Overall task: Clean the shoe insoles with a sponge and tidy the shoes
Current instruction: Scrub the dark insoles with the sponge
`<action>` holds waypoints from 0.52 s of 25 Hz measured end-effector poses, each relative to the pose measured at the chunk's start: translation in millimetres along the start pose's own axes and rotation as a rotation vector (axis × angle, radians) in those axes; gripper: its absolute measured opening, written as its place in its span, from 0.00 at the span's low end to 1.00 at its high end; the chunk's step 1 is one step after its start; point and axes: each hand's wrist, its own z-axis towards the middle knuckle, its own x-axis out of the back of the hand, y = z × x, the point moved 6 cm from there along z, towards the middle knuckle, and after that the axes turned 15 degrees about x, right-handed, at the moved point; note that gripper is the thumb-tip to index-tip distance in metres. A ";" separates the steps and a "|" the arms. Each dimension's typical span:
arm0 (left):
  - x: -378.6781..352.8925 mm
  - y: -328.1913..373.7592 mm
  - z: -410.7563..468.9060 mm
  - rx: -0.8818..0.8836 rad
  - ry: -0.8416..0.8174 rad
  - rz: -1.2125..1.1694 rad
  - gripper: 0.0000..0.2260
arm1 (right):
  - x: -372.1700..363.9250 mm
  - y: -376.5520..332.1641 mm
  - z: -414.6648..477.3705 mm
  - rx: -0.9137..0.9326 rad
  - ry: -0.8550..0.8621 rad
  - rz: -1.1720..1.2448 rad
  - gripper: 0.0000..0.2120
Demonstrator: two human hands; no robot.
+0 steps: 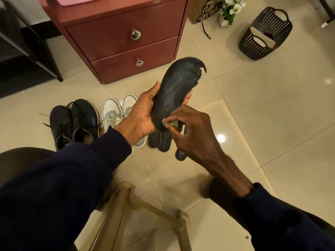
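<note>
My left hand (143, 109) grips a worn black insole (176, 84) by its edge, toe end pointing up and away; the toe edge is torn. My right hand (190, 131) pinches a small green sponge (171, 122) against the insole's heel end. On the tiled floor below lie other dark insoles (160, 140), partly hidden by my hands. A pair of black sneakers (76, 122) and a pair of white-grey sneakers (116, 113) stand side by side to the left.
A red-brown two-drawer cabinet (125, 38) stands behind the shoes. A dark plastic basket (264, 35) lies tipped at the back right, near a flower pot (229, 13). A beige stool frame (137, 211) is under me. A black rack (27, 51) stands at left.
</note>
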 end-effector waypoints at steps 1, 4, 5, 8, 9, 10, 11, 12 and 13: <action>0.2 1.2 -1.1 -0.014 0.001 -0.008 0.26 | -4.3 -6.9 1.0 0.025 -0.019 0.066 0.10; -1.6 2.4 -2.7 -0.029 0.006 0.039 0.25 | 0.7 2.5 3.8 0.017 0.014 -0.030 0.11; -0.8 2.7 -3.2 -0.049 0.035 0.077 0.24 | 5.2 10.3 3.3 -0.015 0.037 -0.105 0.11; 2.5 1.6 0.2 -0.052 0.065 0.119 0.23 | 4.8 10.2 2.2 -0.020 0.049 -0.141 0.11; 3.7 -0.5 1.5 -0.024 0.049 0.101 0.24 | -0.4 1.8 2.8 0.011 0.023 -0.072 0.10; 4.8 -0.8 2.0 -0.008 0.041 0.087 0.25 | -5.5 -5.6 3.9 0.035 -0.001 0.011 0.09; 4.6 -0.7 1.6 -0.003 0.035 0.085 0.25 | -8.8 -8.2 4.9 0.049 -0.021 0.069 0.09; 5.6 0.4 3.0 -0.003 0.036 0.100 0.26 | -8.5 -5.0 6.1 0.045 -0.023 0.071 0.09; 7.0 1.7 4.4 -0.011 0.040 0.128 0.25 | -5.3 2.0 6.3 0.024 -0.004 0.017 0.09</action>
